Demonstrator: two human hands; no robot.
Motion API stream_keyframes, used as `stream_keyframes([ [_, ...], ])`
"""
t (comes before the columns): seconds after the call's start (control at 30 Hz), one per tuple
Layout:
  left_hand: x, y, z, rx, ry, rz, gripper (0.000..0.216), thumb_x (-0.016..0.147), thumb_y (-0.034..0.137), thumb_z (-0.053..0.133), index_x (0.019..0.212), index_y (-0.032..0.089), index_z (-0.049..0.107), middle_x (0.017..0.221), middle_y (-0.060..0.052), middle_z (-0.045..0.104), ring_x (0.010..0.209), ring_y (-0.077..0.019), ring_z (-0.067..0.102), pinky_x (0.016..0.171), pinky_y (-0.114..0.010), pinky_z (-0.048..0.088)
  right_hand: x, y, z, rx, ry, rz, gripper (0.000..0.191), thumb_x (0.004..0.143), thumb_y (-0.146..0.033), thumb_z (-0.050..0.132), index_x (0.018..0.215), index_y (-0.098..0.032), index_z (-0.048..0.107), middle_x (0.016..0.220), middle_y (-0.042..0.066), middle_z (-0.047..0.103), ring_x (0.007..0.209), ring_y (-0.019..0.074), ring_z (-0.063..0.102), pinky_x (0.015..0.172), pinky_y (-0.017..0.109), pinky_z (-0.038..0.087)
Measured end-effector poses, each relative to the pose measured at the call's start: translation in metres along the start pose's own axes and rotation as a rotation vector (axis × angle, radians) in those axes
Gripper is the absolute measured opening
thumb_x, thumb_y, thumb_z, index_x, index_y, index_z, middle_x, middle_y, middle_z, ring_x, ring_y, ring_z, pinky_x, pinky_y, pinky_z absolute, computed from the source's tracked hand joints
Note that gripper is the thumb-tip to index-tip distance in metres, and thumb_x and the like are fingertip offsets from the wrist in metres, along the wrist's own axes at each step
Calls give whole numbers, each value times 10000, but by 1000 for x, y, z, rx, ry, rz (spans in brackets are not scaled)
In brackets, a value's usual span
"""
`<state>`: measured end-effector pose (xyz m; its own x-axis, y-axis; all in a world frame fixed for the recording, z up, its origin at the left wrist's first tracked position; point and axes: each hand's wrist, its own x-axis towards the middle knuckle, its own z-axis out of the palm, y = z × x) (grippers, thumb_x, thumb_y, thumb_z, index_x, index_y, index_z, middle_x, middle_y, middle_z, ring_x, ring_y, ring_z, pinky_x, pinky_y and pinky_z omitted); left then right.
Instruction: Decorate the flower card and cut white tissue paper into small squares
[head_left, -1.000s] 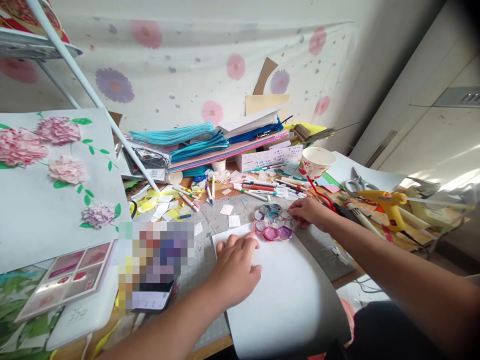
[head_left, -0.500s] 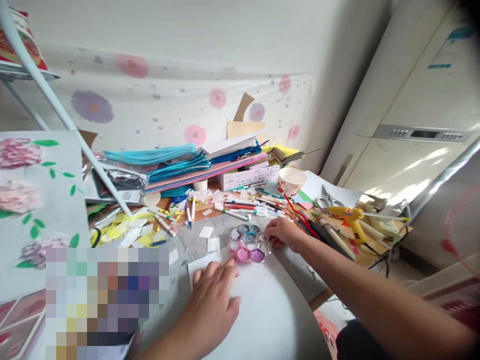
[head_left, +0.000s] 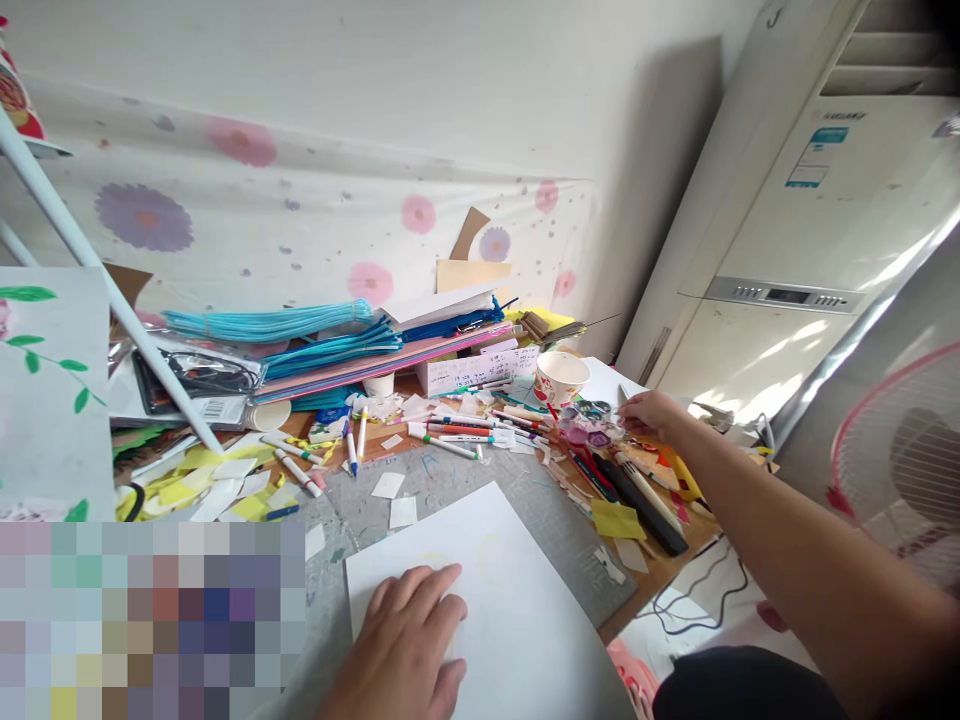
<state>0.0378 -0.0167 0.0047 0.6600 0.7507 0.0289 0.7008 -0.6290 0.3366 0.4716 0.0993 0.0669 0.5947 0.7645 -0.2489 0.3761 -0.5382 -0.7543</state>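
My left hand point(head_left: 411, 635) lies flat on a sheet of white paper point(head_left: 517, 570), its fingers stretched out. Faint yellow marks show on the sheet. Farther off, at the right part of the table, my right hand point(head_left: 649, 415) pinches the edge of a clear flower-shaped paint palette point(head_left: 587, 425) with pink, purple and grey wells. The palette is beside a paper cup point(head_left: 562, 378) with a printed pattern, above the ends of several pens and tools. Part of the yellow glue gun point(head_left: 682, 475) is hidden behind my right forearm.
A grey cutting mat point(head_left: 442, 490) lies under the paper. Several markers point(head_left: 461, 435) and paper scraps point(head_left: 225, 475) are strewn behind it. Blue pipe cleaners point(head_left: 322, 345) are stacked at the back. A pink-rimmed fan point(head_left: 892, 450) stands at right.
My right hand has carried the palette off the white paper, away and to the right, towards the paper cup. My left hand stays on the sheet. The view has shifted right.
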Motion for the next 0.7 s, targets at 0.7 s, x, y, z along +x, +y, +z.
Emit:
stream_keyframes([
  [0.7, -5, -22, 5, 133, 306, 313, 220, 684, 121, 602, 865, 234, 655, 1084, -39, 713, 1014, -240, 656, 864, -342, 556, -81, 20, -37, -556, 458, -370, 263, 889, -402, 533, 813, -174, 639, 743, 16, 672, 690, 159, 613, 659, 294, 468],
])
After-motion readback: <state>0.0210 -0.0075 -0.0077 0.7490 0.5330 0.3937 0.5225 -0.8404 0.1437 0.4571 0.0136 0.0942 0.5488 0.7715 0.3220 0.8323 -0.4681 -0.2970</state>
